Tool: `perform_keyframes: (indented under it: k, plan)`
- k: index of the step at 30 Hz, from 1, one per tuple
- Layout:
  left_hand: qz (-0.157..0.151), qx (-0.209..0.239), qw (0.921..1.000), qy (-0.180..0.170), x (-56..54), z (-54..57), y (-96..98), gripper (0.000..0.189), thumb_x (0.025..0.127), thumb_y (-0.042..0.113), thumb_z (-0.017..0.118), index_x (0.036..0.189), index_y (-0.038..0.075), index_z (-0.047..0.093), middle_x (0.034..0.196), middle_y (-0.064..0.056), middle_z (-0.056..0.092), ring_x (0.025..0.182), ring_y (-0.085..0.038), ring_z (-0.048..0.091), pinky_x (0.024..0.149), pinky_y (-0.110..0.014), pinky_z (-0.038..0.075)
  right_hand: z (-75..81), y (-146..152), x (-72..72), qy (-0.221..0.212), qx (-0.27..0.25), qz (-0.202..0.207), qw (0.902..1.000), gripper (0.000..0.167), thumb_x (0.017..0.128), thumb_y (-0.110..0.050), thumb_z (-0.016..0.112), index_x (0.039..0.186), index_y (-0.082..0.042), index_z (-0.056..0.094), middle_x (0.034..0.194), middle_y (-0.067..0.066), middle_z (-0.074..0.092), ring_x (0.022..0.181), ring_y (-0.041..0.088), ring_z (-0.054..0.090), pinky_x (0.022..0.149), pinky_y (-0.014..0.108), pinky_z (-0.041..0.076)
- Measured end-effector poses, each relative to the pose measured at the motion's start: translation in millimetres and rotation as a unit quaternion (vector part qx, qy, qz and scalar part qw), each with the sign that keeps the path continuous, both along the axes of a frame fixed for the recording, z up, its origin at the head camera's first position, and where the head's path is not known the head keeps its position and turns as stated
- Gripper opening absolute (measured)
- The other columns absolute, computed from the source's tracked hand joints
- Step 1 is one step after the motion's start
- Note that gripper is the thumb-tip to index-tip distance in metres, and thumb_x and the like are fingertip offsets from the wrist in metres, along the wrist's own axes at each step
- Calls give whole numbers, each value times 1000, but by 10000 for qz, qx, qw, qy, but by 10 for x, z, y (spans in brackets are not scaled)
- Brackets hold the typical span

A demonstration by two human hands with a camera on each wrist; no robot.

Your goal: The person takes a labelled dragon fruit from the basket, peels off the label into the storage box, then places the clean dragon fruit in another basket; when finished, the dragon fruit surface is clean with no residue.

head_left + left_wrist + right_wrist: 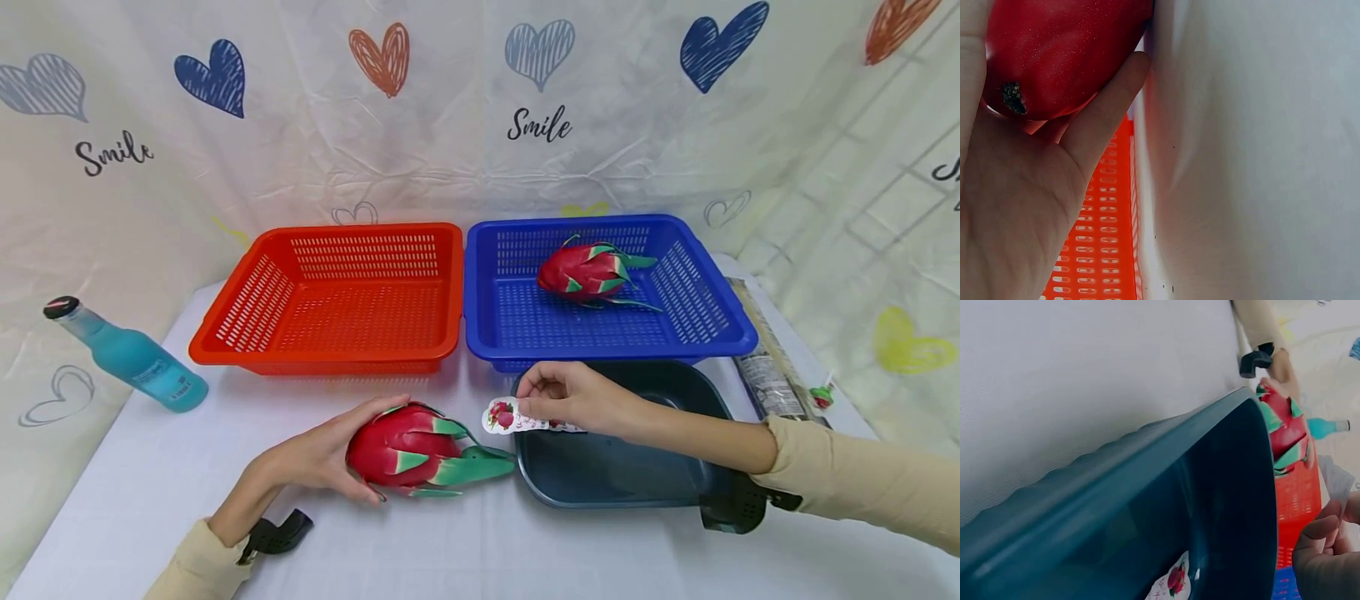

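Note:
A red dragon fruit [408, 446] with green scales lies on the white table. My left hand [326, 454] grips its rounded end, fingers above and thumb below. In the left wrist view, the dark scar on that end of the fruit faces the palm. Over the left rim of a dark teal tub [622, 492], my right hand [577, 398] pinches a white sticker [501, 415] printed with dragon fruits. The right wrist view shows the sticker's pale back. A similar printed sticker [1175, 581] shows inside the tub, partly cut off by the frame's edge.
Behind stand a red basket [360, 317] and a blue basket [510, 329] holding another dragon fruit [581, 271]. A blue bottle [142, 362] leans in view at the left. Packaging [776, 375] and a small wrapped lollipop-like item [822, 395] lie at the right.

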State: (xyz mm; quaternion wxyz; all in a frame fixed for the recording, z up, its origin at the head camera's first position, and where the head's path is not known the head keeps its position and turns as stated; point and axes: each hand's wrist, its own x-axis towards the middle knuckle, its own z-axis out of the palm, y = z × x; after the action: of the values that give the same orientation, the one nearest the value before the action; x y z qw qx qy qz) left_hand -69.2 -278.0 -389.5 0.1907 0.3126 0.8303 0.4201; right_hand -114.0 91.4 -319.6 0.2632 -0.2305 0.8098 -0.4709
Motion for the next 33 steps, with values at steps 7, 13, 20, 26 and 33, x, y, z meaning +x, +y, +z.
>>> perform_keyframes:
  k: [7, 13, 20, 26, 33]
  plan:
    - [-23, 19, 10000, 15, 5, -11, -2, 108, 70, 31, 87, 153, 15, 21, 147, 1, 38, 133, -12, 38, 91, -27, 54, -85, 39, -24, 134, 29, 99, 9999, 27, 90, -26, 69, 104, -4, 62, 89, 6, 60, 78, 17, 56, 63, 19, 49]
    - [-40, 5, 10000, 43, 3, -4, -7, 107, 70, 31, 87, 153, 15, 21, 147, 2, 39, 133, -12, 38, 92, -27, 54, -132, 82, -32, 234, 214, 13, 9995, 25, 89, -25, 70, 102, -5, 63, 89, 6, 59, 81, 19, 55, 65, 17, 50]
    - [-18, -11, 10000, 19, 4, 0, -11, 107, 70, 31, 87, 153, 15, 21, 147, 2, 39, 133, -13, 38, 92, -27, 54, -156, 152, -45, 290, 355, -57, 9989, 25, 89, -26, 70, 102, -5, 63, 88, 6, 59, 80, 19, 55, 65, 18, 49]
    - [30, -28, 9999, -104, -1, 2, -13, 106, 71, 31, 86, 153, 20, 20, 148, 2, 38, 134, -16, 37, 92, -25, 53, -199, 237, -72, 333, 412, -87, 9986, 27, 89, -26, 71, 102, -4, 62, 87, 6, 57, 79, 19, 54, 64, 18, 49]
    - [6, 23, 10000, -92, -4, 7, -6, 106, 71, 31, 87, 153, 21, 21, 148, 1, 38, 134, -14, 37, 93, -26, 53, -249, 372, -89, 436, 562, -177, 9973, 26, 88, -25, 71, 101, -4, 62, 86, 5, 57, 78, 18, 54, 63, 18, 50]
